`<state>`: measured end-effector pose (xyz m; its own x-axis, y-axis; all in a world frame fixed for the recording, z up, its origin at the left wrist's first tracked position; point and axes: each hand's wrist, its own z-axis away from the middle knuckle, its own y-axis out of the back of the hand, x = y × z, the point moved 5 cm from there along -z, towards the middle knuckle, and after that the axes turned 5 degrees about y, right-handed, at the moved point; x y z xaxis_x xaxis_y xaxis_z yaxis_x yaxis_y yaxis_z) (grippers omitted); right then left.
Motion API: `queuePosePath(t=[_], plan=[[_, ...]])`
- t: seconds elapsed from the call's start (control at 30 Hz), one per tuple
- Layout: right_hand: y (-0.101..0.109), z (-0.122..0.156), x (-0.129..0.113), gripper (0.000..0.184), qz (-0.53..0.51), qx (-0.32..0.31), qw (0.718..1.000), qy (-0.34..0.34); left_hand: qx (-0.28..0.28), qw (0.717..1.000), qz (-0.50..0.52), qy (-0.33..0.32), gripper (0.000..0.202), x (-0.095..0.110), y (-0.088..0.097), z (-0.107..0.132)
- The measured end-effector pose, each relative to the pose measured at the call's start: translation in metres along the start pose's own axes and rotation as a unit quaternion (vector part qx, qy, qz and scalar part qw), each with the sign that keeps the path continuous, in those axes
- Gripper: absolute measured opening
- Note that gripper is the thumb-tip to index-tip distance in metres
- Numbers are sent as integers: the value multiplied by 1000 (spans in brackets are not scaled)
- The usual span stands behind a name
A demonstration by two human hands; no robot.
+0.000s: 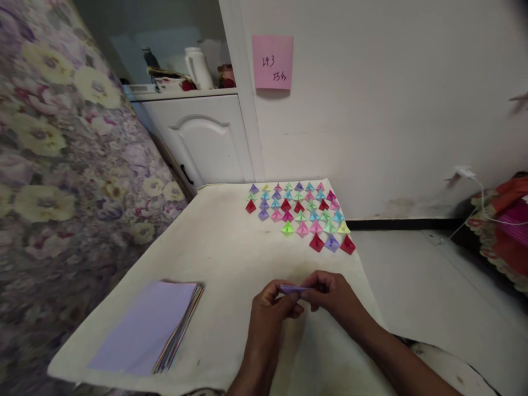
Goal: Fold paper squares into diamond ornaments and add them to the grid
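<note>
Left hand [268,309] and right hand [333,294] pinch a small folded purple paper [292,289] from either end, holding it over the near right part of the tabletop [223,242]. Stack of coloured sheets [144,327], purple on top, lies near the left edge, well apart from both hands. Beyond them, rows of small folded paper pieces [302,229] in mixed colours fill the far right corner; handwritten pink note [273,61] is on the wall [371,121] above.

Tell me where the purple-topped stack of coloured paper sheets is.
In the head view, the purple-topped stack of coloured paper sheets lies at lower left on the cream-coloured table, left of the left hand.
</note>
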<state>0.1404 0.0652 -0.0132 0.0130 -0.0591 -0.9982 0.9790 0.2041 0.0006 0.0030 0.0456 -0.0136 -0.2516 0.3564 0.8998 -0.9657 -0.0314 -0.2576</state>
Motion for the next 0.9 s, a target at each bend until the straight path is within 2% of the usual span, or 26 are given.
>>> queuePosePath(t=[0.17,0.3,0.4,0.9], plan=[[5,4,-10,10,65,58,995,47,7,1000,2,-8,11,3,0,3],[2,7,-12,13,-11,45,998,49,13,999,28,-10,12,2,1,3],[1,8,-15,13,-51,41,995,77,21,999,43,-19,12,0,3,1],[2,5,-19,7,-95,43,991,82,26,997,53,-46,11,8,1,5]])
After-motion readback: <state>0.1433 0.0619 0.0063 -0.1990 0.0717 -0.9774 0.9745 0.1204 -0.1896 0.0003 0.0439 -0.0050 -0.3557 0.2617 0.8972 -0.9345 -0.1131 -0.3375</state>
